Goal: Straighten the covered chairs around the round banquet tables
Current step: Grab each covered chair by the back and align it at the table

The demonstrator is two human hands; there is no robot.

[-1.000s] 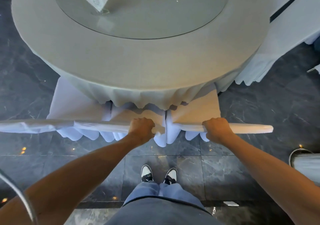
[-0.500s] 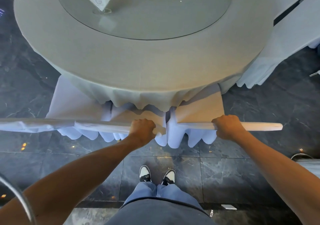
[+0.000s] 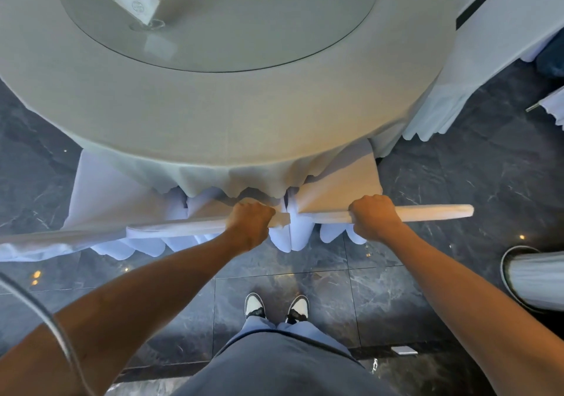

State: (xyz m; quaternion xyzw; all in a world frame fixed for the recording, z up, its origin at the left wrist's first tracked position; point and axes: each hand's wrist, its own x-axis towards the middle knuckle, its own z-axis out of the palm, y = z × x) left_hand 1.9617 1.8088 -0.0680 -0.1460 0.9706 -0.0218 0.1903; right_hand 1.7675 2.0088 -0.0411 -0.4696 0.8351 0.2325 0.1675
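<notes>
Covered chairs stand tucked under the near edge of the round banquet table (image 3: 244, 114), side by side. Left hand (image 3: 251, 224) grips the top rail of the left chair (image 3: 171, 226); right hand (image 3: 374, 217) grips that of the right chair (image 3: 427, 212). Tablecloth hem overhangs both seats. A glass turntable (image 3: 244, 38) carries a card holder (image 3: 137, 2). Further covered chairs (image 3: 488, 44) stand at right.
</notes>
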